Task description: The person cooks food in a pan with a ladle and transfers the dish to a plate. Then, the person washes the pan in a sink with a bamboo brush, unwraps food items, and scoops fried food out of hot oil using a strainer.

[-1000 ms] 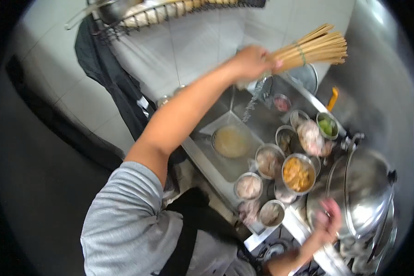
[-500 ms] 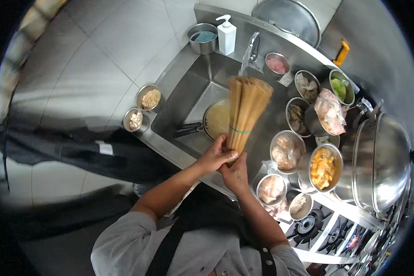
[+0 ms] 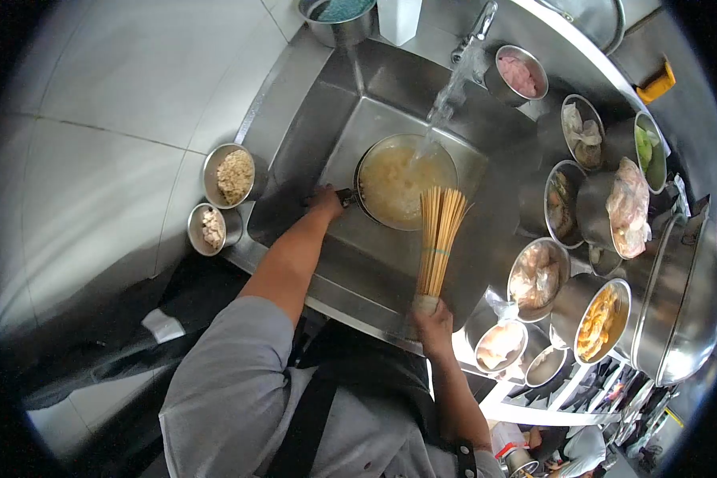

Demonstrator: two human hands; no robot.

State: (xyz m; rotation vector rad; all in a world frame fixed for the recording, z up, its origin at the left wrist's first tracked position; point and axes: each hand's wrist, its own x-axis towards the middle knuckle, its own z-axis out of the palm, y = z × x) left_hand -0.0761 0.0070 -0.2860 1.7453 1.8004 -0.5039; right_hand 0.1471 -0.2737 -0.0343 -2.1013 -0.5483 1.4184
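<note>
1. Shifted off the bamboo brush (image 3: 437, 247) since half a second ago: left hand (image 3: 324, 204), now curled round the handle (image 3: 345, 197) of the pan (image 3: 360, 177), fingertips hidden.
2. Wrapped around the brush's lower end, partly covering it: right hand (image 3: 434, 328). Tips over the sink (image 3: 311, 135); contact with pan impossible to tell.
3. Cut off at top: white bottle (image 3: 399, 19).

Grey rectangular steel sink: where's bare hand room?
Free: right of the round grey metal pan, to the sink's right wall; also the pan's near side, between left hand and tan wooden-stick brush. Crowded: beyond that wall, round silver steel containers.
</note>
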